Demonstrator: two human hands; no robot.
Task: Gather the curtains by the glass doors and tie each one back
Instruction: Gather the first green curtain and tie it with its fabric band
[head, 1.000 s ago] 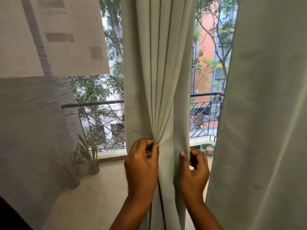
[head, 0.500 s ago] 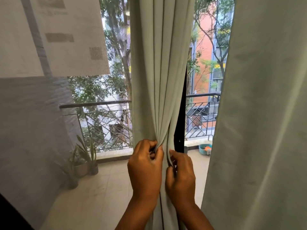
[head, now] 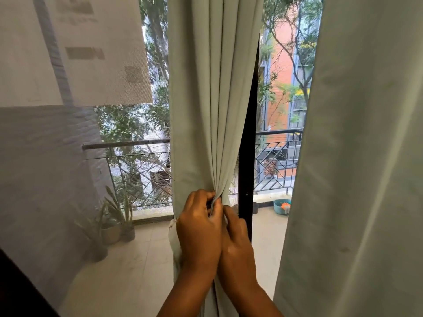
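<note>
Hanging at the far left, a sheer mesh screen [head: 45, 156] veils the glass door and the brick wall behind it. Through it show potted plants [head: 114, 216] on the balcony floor [head: 137, 259], near the foot of the metal railing [head: 137, 161]. Next comes the middle curtain [head: 210, 88], pale grey-green, falling in long pleats that narrow to a bunch just above the hands. The left hand [head: 199, 232] is clenched around that gathered bunch, its fingers curled over the folds with a fold edge poking out at the top. Pressed against it, the right hand [head: 238, 245] grasps the same curtain from the other side, its fingers curled in toward the fabric beside the left hand's knuckles. Just right of the hands stands the dark door frame [head: 246, 179], upright. Beyond it, on the balcony floor, sits a teal bowl [head: 282, 205] by the railing. A second curtain [head: 366, 156] of the same colour hangs loose along the right edge.
</note>
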